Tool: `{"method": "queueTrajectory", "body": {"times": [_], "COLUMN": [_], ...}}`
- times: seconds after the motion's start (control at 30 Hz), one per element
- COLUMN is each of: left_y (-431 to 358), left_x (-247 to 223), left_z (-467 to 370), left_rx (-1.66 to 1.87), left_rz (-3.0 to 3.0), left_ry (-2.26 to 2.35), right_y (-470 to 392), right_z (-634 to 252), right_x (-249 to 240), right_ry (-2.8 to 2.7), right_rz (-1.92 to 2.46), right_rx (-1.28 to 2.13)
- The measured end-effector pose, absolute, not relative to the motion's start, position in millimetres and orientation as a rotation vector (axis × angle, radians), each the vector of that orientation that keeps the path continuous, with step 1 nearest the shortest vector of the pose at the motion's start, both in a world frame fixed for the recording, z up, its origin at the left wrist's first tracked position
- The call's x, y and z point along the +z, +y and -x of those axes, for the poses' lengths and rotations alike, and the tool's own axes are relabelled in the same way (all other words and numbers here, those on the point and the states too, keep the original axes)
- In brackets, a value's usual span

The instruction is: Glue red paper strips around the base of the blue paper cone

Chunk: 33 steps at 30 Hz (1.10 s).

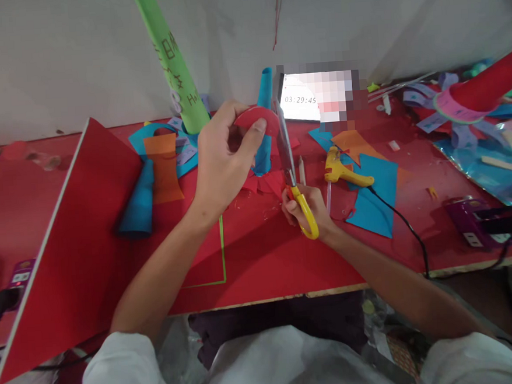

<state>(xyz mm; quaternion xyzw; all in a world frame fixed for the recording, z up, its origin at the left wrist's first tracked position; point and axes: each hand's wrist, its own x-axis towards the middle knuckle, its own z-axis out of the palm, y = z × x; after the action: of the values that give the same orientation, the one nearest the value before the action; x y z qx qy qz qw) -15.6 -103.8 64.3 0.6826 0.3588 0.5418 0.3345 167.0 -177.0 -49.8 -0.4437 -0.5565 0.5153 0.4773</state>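
My left hand (229, 150) pinches a rounded piece of red paper (257, 117) above the table, thumb on its near face. In my right hand (307, 206) are scissors (299, 198) with yellow handles, blades pointing up beside the right edge of the red piece. Whether the blades touch the paper I cannot tell. Behind my hands stands a rolled blue paper tube (263, 156), with red paper scraps (269, 183) around its foot.
A yellow glue gun (346, 171) lies on blue paper (377, 198), its cord trailing right. Left are a red board (73, 251), a blue paper cone (138, 209) and a tall green tube (175, 69). A lit screen (315, 97) leans at the wall; a purple power strip (481, 223) sits right.
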Motion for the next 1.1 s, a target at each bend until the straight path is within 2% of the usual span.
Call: {"method": "queueTrajectory", "body": {"times": [0.7,1.1], "left_y": [-98.5,-104.5], "left_x": [69.1,63.9], "left_z": [19.3,13.4], "left_rx": [1.509,1.304], "left_rz": [-1.803,-1.741], "left_ry": [0.835,0.878], "right_y": [-177.2,-168.6], "right_z": [-169.8,-157.8], "right_x": [-56.5,-68.2], "right_ry": [-1.406,-1.311], "right_rz": [1.15,1.006], "right_rx": [1.214,1.263]}}
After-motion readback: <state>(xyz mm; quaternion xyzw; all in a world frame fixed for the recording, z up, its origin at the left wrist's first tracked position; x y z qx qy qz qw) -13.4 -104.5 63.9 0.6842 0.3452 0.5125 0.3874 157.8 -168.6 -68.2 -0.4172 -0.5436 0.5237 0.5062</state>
